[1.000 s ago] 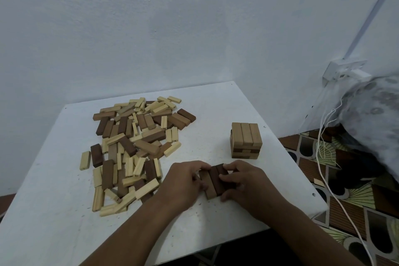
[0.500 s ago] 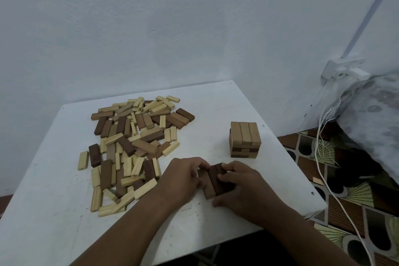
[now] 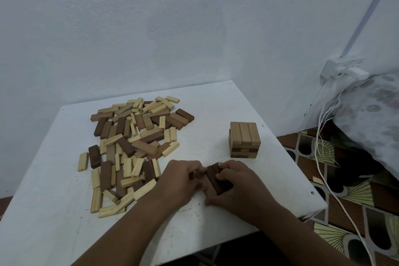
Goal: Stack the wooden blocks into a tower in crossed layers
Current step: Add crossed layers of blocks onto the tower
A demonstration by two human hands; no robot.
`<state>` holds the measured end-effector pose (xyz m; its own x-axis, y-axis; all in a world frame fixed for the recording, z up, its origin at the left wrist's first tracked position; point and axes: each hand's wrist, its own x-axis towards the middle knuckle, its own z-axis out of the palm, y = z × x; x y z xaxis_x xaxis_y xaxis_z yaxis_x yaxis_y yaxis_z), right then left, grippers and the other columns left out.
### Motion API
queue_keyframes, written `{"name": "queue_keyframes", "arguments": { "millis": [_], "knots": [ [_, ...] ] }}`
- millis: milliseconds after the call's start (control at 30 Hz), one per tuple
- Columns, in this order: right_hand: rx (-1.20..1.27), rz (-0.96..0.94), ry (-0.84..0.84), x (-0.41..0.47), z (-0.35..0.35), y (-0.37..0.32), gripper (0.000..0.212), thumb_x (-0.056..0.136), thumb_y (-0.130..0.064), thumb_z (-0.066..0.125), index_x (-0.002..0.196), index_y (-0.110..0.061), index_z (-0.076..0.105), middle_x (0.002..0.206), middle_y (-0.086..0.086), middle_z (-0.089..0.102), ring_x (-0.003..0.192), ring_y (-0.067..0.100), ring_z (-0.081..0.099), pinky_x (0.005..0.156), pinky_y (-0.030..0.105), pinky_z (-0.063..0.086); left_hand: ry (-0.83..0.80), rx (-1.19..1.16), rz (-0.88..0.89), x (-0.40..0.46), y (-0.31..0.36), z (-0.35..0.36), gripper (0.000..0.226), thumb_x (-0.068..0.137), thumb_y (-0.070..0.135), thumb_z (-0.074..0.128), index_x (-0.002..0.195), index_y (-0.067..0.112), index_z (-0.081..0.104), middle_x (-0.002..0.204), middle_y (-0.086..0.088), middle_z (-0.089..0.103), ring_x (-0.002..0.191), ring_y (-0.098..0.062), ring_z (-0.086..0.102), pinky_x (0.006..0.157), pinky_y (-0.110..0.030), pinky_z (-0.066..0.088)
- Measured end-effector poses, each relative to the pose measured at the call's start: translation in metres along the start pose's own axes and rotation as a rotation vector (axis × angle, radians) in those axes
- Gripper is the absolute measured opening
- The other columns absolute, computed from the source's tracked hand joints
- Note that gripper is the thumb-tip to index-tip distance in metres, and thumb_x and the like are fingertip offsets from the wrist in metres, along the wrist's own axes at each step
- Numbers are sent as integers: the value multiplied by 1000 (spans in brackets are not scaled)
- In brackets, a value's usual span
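Low in the middle of the frame, the left hand [image 3: 180, 179] and the right hand [image 3: 239, 185] met around a small set of dark brown blocks [image 3: 216, 180] lying side by side on the white table [image 3: 54, 211]. The left hand's fingers were curled in against the set's left side, and the right hand's fingers curled over its top and right side with the thumb low at the near end, so the set was clamped between both hands. Only the middle strip of the dark blocks showed between the knuckles, and how many there were could not be told.

Just above and right of the hands stood the started tower [image 3: 244, 139], a squat stack of mid-brown rectangular blocks. Its top layer was three blocks set flush and running away from the camera, while the layers beneath showed block ends and long sides in turn, a darker band among them.

In the centre left of the frame lay the loose pile [image 3: 133, 140], a flat scatter of pale, tan and dark brown bars with square ends, overlapping at many angles. The tabletop looked matte and scuffed with fine specks. At the right edge, white cables [image 3: 323, 164] hung down over a patterned floor [image 3: 345, 201], beside a grey mottled cloth [image 3: 371, 114].
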<state>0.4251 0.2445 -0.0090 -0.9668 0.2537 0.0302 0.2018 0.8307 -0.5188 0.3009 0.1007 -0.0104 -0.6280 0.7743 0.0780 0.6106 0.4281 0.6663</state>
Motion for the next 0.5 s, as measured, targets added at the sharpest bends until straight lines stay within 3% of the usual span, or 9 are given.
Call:
{"name": "queue_keyframes", "arguments": {
  "millis": [67,167,233,300,333,400,500],
  "knots": [
    [21,-25,24,0,1,2,56,69,-57,76,112,-22,67,120,-9,57,104,8,48,87,15,46,-2,4,0,-1,-1,1,16,79,17,77,93,24,78,85,11,73,76,0,61,70,-19,47],
    [66,-50,20,-1,1,8,50,70,-52,76,112,-33,59,117,-16,53,102,4,46,82,7,42,-39,89,37,-2,-2,-1,17,79,28,79,95,28,74,86,13,70,73,-1,59,67,-14,41],
    [126,-43,-15,-1,-1,12,51,66,-48,77,109,-44,48,117,-17,52,102,5,50,85,14,49,-97,103,46,-2,-1,-5,26,72,38,83,90,36,64,101,14,66,89,-7,57,77,-26,48],
    [149,-35,-50,0,-1,15,54,63,-43,77,102,-47,40,118,-16,52,103,7,54,86,21,54,-192,153,24,-4,3,-10,39,68,43,83,93,39,53,128,17,51,112,-14,42,93,-37,42],
    [142,-33,-68,0,-1,17,54,63,-41,77,101,-46,39,118,-17,52,103,8,55,86,23,54,-225,192,26,-5,4,-12,41,70,44,81,99,37,53,131,19,46,117,-14,35,98,-39,36],
    [130,-43,-93,0,-1,19,53,64,-37,77,99,-43,39,117,-19,52,102,8,55,86,24,55,-245,238,54,-6,6,-13,47,75,44,74,115,33,54,122,20,48,119,-11,32,100,-39,27],
    [147,-56,-94,-3,-5,24,53,66,-38,76,104,-42,39,123,-20,50,108,5,52,91,25,52,-216,261,95,-8,5,-13,39,74,42,65,111,34,55,106,17,53,114,-8,36,94,-36,25]
  ]
}}
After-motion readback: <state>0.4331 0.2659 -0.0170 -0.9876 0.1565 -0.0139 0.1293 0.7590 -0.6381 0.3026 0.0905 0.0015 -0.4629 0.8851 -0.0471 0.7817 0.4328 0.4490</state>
